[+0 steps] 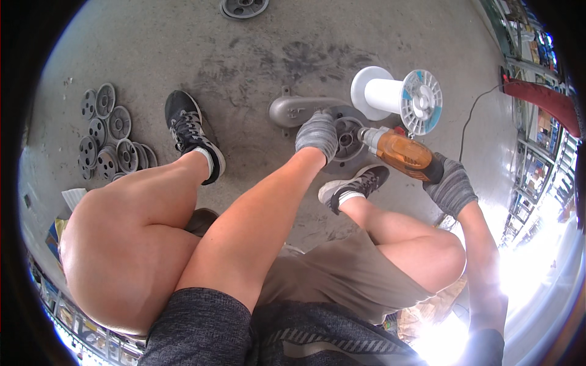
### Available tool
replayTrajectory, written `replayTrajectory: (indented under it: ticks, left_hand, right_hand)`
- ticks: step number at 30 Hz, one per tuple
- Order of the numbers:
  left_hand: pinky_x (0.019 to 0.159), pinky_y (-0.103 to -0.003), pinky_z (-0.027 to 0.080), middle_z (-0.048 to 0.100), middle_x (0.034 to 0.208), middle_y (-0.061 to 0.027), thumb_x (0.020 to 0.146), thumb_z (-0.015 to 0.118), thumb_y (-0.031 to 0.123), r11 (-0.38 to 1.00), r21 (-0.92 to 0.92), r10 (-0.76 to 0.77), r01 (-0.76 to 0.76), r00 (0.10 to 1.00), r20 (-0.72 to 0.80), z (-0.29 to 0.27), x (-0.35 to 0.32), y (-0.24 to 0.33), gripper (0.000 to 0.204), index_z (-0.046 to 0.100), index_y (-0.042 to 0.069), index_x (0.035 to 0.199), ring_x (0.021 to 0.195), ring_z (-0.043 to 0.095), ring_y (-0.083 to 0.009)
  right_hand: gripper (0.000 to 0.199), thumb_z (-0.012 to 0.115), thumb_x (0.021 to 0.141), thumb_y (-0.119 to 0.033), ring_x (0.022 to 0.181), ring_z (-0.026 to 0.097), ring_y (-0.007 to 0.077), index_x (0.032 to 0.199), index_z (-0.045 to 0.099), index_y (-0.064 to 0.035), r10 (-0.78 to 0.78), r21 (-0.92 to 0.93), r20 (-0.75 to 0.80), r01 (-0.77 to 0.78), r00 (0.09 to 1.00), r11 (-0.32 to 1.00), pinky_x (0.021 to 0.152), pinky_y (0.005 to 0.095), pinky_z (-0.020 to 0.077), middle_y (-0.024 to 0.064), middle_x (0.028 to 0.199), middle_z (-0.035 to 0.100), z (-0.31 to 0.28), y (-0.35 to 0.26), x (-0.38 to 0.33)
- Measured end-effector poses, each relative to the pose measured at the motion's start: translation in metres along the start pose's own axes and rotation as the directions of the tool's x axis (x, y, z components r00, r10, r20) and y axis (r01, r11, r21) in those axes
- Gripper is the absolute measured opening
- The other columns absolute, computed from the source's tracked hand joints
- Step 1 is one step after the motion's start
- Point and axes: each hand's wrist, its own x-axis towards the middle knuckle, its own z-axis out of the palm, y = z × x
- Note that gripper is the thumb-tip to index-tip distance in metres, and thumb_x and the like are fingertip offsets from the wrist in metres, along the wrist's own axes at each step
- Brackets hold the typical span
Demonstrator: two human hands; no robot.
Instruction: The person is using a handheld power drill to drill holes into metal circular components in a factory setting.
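Note:
A grey cast-metal casing [285, 113] lies on the floor between my feet, its rounded left end bulging and its right end wide. A grey spoked wheel [350, 138] sits at that right end. My left hand [317, 135], in a grey knit glove, is closed against the casing and the wheel's left side; what its fingers pinch is hidden. With my right hand [452, 186], gloved alike, I grip the handle of an orange power drill [403, 152]. The drill lies nearly level, its chuck pointing left at the wheel.
A white plastic spool [390, 97] lies on its side just beyond the drill. Several grey wheels [119, 123] are heaped at the left, and more wheels [244, 7] lie at the far edge. A black cord [465, 125] trails at right, near shelving [530, 161] and a red object [540, 100].

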Motion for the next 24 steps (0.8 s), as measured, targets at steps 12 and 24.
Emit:
replayTrajectory:
  ticks: [12, 24]
  left_hand:
    - [0.101, -0.05, 0.056, 0.069, 0.128, -0.0212, 0.1, 0.062, 0.02, 0.997, 0.061, 0.049, -0.046, 0.997, -0.053, 0.003, 0.003, -0.001, 0.031, 0.066, 0.009, 0.129, 0.119, 0.067, -0.0412]
    - [0.096, -0.049, 0.057, 0.075, 0.115, -0.0234, 0.095, 0.067, 0.019, 0.949, 0.24, 0.212, -0.206, 0.977, 0.001, -0.019, 0.006, 0.0, 0.029, 0.073, 0.006, 0.12, 0.114, 0.071, -0.0404]
  right_hand:
    - [0.033, 0.073, 0.082, -0.009, 0.093, 0.073, 0.042, 0.114, 0.071, -0.0012, -0.087, -0.097, -0.039, 0.083, 0.995, 0.992, 0.085, 0.043, 0.0582, 0.0241, 0.099, 0.076, -0.003, -0.007, -0.011]
    - [0.029, 0.073, 0.078, -0.015, 0.087, 0.073, 0.0415, 0.106, 0.075, -0.0076, -0.194, -0.13, -0.1, 0.181, 0.976, 0.975, 0.08, 0.0471, 0.0591, 0.0211, 0.089, 0.075, -0.016, 0.036, -0.069]
